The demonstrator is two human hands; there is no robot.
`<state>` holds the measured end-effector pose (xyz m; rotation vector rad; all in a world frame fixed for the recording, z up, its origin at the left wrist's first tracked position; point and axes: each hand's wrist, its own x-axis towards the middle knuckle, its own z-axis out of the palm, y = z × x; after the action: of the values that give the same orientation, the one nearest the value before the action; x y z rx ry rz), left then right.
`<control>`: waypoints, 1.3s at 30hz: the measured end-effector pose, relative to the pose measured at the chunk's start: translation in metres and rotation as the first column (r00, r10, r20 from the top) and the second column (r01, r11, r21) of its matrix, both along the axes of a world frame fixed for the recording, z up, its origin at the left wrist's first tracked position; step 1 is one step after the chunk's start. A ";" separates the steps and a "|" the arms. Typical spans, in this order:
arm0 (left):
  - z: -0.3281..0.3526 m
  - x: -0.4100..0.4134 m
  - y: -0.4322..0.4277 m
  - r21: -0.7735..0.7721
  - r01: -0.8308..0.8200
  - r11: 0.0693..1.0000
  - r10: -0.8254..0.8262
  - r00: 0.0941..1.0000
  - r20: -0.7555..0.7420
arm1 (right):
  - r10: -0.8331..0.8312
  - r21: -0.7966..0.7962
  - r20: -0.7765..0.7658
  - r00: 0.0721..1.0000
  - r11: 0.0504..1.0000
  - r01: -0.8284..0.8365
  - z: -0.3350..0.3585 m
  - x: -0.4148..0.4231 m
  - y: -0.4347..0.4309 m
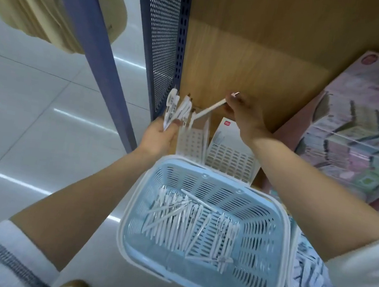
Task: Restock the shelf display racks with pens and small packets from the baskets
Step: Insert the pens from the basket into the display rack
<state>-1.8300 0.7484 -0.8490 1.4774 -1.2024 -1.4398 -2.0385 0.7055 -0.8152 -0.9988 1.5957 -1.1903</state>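
A light blue basket with a white rim sits low in the middle, with several white pens lying in its bottom. Beyond it on the wooden shelf stand two white slotted display racks, the left rack and the right rack. My left hand grips a bunch of white pens above the left rack. My right hand pinches a single white pen, whose lower tip points down at the left rack.
A second basket holding small packets lies at the lower right. Stacked pink and green packs fill the shelf's right side. A blue perforated shelf panel and blue post stand on the left, with grey floor tiles beyond.
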 end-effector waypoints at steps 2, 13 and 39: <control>-0.005 0.001 0.000 0.003 -0.007 1.000 0.007 1.000 -0.019 | 0.034 -0.008 -0.135 0.990 0.999 -0.036 -0.013 0.004 -0.008; -0.024 -0.008 -0.006 0.050 -0.055 0.997 0.061 0.992 -0.109 | 0.078 -0.053 -0.605 0.792 0.989 -0.139 -0.060 0.021 -0.021; -0.036 0.000 -0.017 0.024 0.044 0.999 -0.039 0.987 -0.158 | -0.047 -0.122 -0.800 0.598 0.989 -0.085 -0.091 0.034 -0.015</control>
<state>-1.8300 0.7313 -0.8847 1.3363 -1.1263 -1.5750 -2.0049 0.6907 -0.9062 -1.8324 2.1847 -0.8657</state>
